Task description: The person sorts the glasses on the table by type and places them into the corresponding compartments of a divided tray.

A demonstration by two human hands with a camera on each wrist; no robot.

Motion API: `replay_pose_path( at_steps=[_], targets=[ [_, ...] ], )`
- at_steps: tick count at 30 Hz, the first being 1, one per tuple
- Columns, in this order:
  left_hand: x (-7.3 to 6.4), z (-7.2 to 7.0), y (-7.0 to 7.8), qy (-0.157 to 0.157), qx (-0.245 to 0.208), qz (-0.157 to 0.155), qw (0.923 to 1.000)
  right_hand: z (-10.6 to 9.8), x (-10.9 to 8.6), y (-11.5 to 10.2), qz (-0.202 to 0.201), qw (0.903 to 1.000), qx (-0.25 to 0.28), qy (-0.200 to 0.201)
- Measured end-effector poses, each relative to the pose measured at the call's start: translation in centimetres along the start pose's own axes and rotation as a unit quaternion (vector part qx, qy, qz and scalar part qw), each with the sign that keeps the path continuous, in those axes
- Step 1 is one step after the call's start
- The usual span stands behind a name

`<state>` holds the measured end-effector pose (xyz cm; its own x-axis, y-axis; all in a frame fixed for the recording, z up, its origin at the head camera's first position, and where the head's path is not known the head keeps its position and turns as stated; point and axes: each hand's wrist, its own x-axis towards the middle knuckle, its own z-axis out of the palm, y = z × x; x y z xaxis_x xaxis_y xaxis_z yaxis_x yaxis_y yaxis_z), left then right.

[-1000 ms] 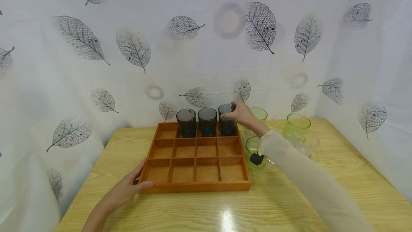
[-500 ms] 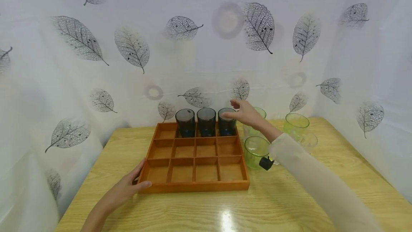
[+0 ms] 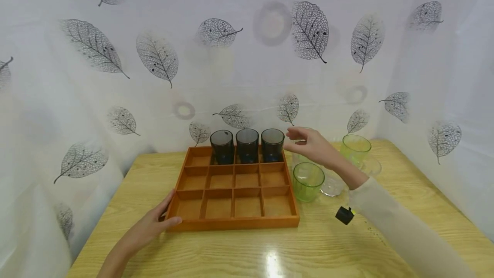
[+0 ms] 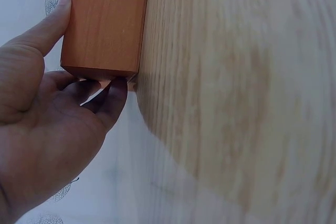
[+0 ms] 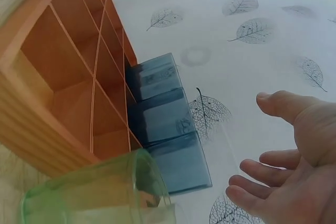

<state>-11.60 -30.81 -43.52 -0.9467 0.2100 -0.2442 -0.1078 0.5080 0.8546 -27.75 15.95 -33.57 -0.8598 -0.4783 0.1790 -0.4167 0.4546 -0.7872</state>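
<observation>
Head view, three dark glasses (image 3: 247, 147) in one tray (image 3: 235, 224), left hand (image 3: 152, 225) gripping it, right hand (image 3: 317, 147) half-spread, empty.

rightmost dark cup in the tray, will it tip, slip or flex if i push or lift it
The cup probably resists tipping, since its lower part sits within the tray. It is likely stiff, as its rim looks evenly round. Its glossy wall may feel slippery; glass or plastic, I can't tell.

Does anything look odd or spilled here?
One oddity: a small black block beside the right sleeve, with no clear attachment. No spill shows, and the three dark glasses stand upright in the tray.
</observation>
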Motion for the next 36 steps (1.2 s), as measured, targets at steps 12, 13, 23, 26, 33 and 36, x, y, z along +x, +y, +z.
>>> replay_pose_path(
  at_steps=[12,13,23,26,33,36],
  targets=[
    [-0.1,0.1,0.1,0.002,0.001,-0.001,1.0000,-2.5,-4.7,1.1,0.012,0.9997,0.016,0.017],
    [-0.1,0.1,0.1,0.002,0.001,0.000,1.0000,-2.6,-5.1,1.1,0.014,0.9996,0.016,0.019],
    [-0.1,0.1,0.0,0.003,0.002,0.007,1.0000,-4.1,-8.5,2.0,0.022,0.9991,0.000,0.036],
    [-0.1,0.1,-0.1,0.003,0.000,0.009,1.0000,-4.6,-9.5,2.5,0.027,0.9988,0.010,0.040],
    [0.0,0.0,-0.1,0.002,0.001,0.008,1.0000,-5.6,-11.5,3.6,0.018,0.9979,0.007,0.061],
    [0.1,0.0,-0.2,0.001,0.000,0.007,1.0000,-6.0,-12.2,4.2,0.022,0.9974,0.002,0.068]
  ],
)
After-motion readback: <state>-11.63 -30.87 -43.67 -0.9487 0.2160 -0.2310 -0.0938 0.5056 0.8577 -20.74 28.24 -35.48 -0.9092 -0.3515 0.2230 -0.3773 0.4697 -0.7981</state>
